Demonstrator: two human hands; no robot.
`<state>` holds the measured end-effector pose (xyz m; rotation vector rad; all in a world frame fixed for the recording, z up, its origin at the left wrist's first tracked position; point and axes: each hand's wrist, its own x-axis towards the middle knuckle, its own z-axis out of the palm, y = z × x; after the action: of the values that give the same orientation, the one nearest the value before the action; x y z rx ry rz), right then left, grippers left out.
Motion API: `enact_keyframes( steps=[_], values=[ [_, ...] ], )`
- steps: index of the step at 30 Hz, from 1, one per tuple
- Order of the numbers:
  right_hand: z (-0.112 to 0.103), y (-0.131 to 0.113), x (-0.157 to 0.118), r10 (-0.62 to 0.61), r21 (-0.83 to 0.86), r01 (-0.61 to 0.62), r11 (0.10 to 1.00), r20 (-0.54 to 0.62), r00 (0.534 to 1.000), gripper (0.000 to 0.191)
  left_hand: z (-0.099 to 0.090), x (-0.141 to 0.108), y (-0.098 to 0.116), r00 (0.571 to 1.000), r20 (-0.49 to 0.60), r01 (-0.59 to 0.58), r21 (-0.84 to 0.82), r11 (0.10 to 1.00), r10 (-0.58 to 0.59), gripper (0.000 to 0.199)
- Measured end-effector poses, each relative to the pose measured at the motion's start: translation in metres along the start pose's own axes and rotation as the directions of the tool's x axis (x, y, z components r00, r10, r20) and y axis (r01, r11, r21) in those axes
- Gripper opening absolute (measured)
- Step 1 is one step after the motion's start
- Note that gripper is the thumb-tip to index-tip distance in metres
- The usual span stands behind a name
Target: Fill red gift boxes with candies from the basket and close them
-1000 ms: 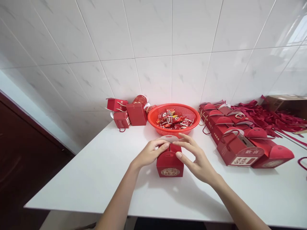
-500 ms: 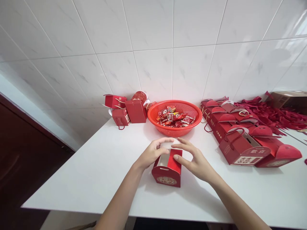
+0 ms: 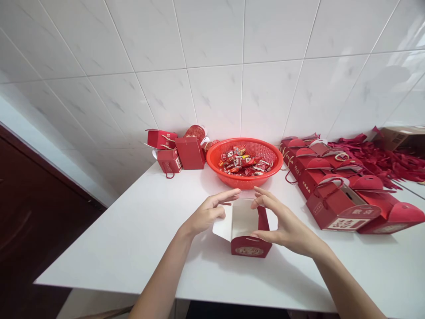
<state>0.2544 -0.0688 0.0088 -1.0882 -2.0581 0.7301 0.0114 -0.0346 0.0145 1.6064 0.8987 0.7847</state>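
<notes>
Versus half a second ago, your red box sits further right on the white table, top opened wider, pale interior exposed. Your left hand is half-curled at the left flap (can't tell if it's pinching); your right hand is spread wide over the box, not clamped. Its medallion shows gold characters, too small to read; the red basket behind holds wrapped sweets.

A red box stands upright between the left hand and right hand, open-topped, white inside, one flap spread toward the left.
</notes>
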Motion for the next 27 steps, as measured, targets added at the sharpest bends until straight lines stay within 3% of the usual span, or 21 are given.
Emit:
enact_keyframes(
  steps=[7, 11, 15, 19, 23, 27],
  values=[
    [-0.017, 0.009, -0.018, 0.022, 0.07, -0.021, 0.997, -0.015, 1.0, 0.048, 0.008, -0.006, -0.002, 0.997, 0.078, 0.004, 0.131, 0.991, -0.014, 0.05],
    [-0.016, 0.017, -0.025, 0.048, 0.289, -0.041, 0.957, -0.015, 0.999, 0.048, 0.018, -0.004, 0.0, 1.0, -0.003, 0.003, 0.208, 0.978, -0.003, 0.056],
    [-0.019, 0.025, -0.034, 0.108, 0.433, -0.059, 0.899, -0.089, 0.99, 0.045, 0.024, -0.005, 0.002, 0.997, -0.073, 0.007, 0.311, 0.95, 0.017, 0.061],
    [-0.023, 0.037, -0.045, 0.235, 0.363, -0.145, 0.92, -0.216, 0.948, 0.044, 0.027, -0.006, 0.001, 0.994, -0.105, 0.0, 0.364, 0.931, 0.042, 0.061],
    [-0.015, 0.046, -0.052, 0.328, 0.232, -0.27, 0.934, -0.268, 0.906, 0.045, 0.033, -0.006, -0.001, 0.989, -0.147, 0.039, 0.349, 0.936, 0.014, 0.048],
    [-0.002, 0.041, -0.051, 0.317, 0.129, -0.295, 0.947, -0.218, 0.923, 0.049, 0.039, -0.009, 0.005, 0.996, -0.086, 0.038, 0.442, 0.896, 0.001, 0.064]
  ],
)
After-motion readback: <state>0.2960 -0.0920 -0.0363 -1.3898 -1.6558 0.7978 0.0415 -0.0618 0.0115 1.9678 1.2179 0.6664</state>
